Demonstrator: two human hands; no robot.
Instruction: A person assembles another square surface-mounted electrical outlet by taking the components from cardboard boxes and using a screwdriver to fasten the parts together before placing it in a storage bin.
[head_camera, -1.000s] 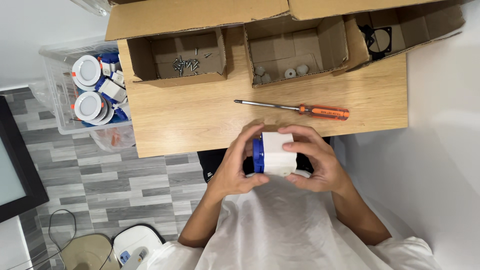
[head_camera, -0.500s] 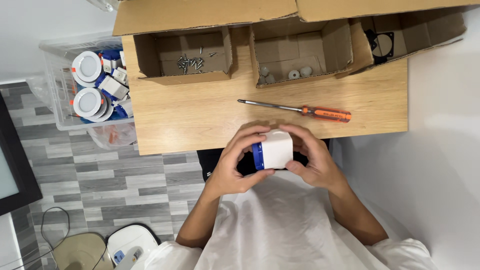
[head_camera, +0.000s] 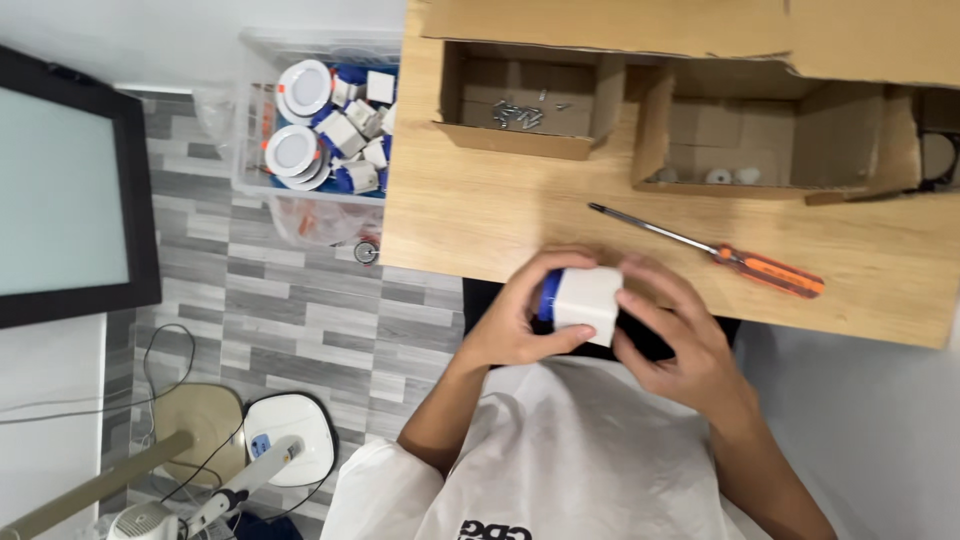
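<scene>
The left hand (head_camera: 520, 320) wraps its fingers over the left side and top of a small white and blue box (head_camera: 582, 300), thumb pressed along the near edge, so it is closed on the box. The right hand (head_camera: 675, 340) cups the box from the right, fingers curled against its right face; it too grips the box. The box sits between both palms, just off the near edge of the wooden table (head_camera: 480, 215), above the person's lap.

As for progress, it seems at an early or middle stage: the box looks closed and whole, and the orange-handled screwdriver (head_camera: 715, 255) lies untouched on the table, just beyond the hands, tip pointing left. Nothing loose from the box shows on the table.

On the far side of the table stand open cardboard boxes. The left cardboard compartment (head_camera: 525, 95) holds a small heap of screws (head_camera: 520, 112). The middle cardboard compartment (head_camera: 760, 140) has a few small pale round parts (head_camera: 720, 176) along its near wall; what they are exactly is too small to tell. A further compartment at the far right is mostly cut off.

To the left of the table, on the grey tiled floor, a clear plastic bin (head_camera: 310, 120) holds round white recessed light fittings and several more white and blue boxes.
</scene>
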